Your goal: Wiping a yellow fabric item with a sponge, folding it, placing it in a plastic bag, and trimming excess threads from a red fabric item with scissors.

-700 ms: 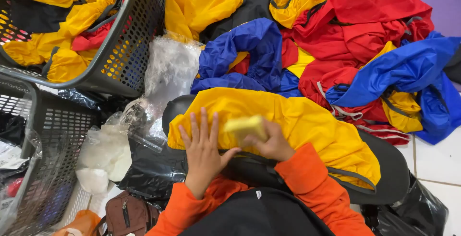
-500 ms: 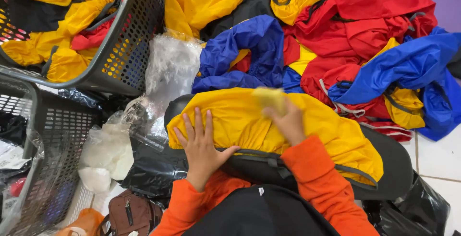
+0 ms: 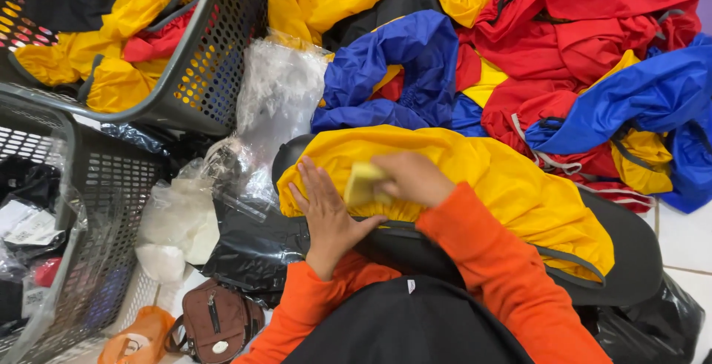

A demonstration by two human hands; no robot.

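Observation:
A yellow garment [image 3: 512, 186] lies spread over a dark rounded board [image 3: 630, 253] in front of me. My left hand [image 3: 326, 212] rests flat on the garment's near left edge, fingers spread. My right hand [image 3: 411, 177] grips a small yellow sponge-like block [image 3: 362, 183] and presses it on the garment, right beside the left hand. Both arms wear orange sleeves.
A heap of red, blue and yellow garments [image 3: 564, 60] lies beyond the board. Two grey plastic baskets [image 3: 215, 60] stand at the left, one holding yellow and red garments. Clear plastic bags [image 3: 259, 119], black bags, a brown pouch [image 3: 215, 323] and white floor tiles [image 3: 686, 238] surround me.
My right hand with the yellow block had moved up and right across the garment; it has come back down to the left, next to my left hand, which stayed flat.

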